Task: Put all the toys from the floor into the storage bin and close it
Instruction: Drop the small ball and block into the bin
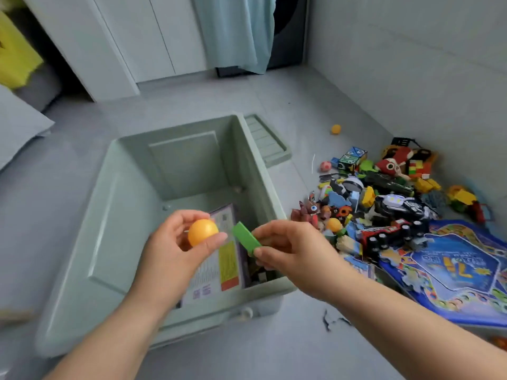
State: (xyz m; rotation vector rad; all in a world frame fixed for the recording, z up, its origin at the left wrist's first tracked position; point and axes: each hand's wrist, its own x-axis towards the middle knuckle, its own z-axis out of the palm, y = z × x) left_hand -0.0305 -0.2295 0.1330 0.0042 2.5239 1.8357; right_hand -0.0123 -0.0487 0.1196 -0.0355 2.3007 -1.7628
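Note:
A pale green storage bin (104,229) stands open on the grey floor, with a printed booklet (219,267) and some dark pieces inside. Over the bin, my left hand (175,242) holds an orange ball (202,232) and my right hand (288,246) pinches a flat green block (245,238). The bin's lid (267,141) lies on the floor behind its far right corner. To the right of the bin, a pile of toys (384,193) lies against the wall: cars, bricks, figures, another orange ball (333,224). A blue game board (455,272) lies at the near right.
A lone orange ball (336,129) sits on the floor beyond the pile. White cabinets (131,42) and a hanging light blue cloth (238,31) stand at the back. A grey cushion (16,127) is at the left. Small dark scraps (329,320) lie near the bin's front corner.

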